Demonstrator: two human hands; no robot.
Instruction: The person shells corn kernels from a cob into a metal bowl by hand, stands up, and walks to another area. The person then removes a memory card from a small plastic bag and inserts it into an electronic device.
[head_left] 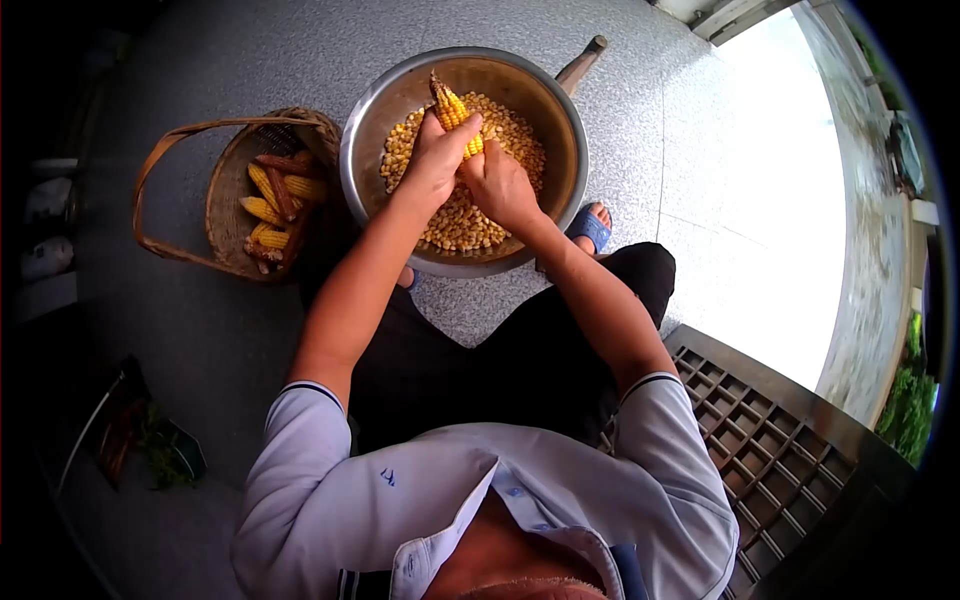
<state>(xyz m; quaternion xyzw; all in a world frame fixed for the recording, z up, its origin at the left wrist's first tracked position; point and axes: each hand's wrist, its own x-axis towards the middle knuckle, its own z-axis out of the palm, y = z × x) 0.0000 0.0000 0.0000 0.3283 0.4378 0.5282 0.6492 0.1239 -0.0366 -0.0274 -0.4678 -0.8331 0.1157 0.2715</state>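
A yellow corn cob (452, 108) with a dark, dried tip is held above a wide metal basin (360, 130). My left hand (437, 155) is wrapped round it from the left. My right hand (500, 185) is closed against the cob's lower end, its thumb and fingers pressed to the kernels. Loose corn kernels (465, 225) cover the basin's bottom beneath both hands. To the left, a wicker basket (225, 205) with a tall handle holds several corn cobs (265, 210), some yellow and some reddish-brown.
A wooden handle (582, 65) sticks out past the basin's upper right rim. My foot in a blue slipper (592, 232) rests beside the basin. A lattice panel (760, 430) stands at the lower right on the speckled grey floor (640, 120). Green leaves (165, 450) lie in shadow at lower left.
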